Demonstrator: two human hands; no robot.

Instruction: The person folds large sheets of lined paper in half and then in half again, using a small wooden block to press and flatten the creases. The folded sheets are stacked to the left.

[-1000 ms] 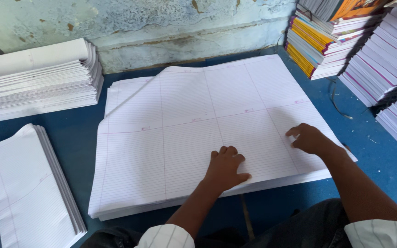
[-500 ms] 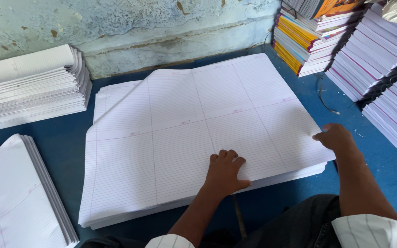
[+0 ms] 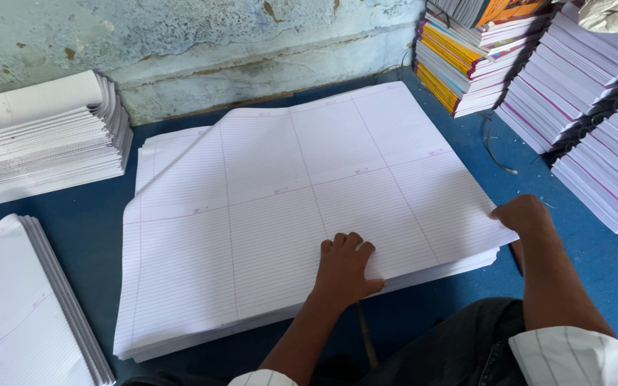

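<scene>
Blue floor, ruled sheets (image 3: 287, 214); left hand (image 3: 345, 268) flat as before, right hand (image 3: 527, 218) now pinching corner, farther right.

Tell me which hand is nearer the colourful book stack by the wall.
Right. The right hand grips the sheets' near right corner, below the book stack; the left hand presses the near edge, farther left.
</scene>
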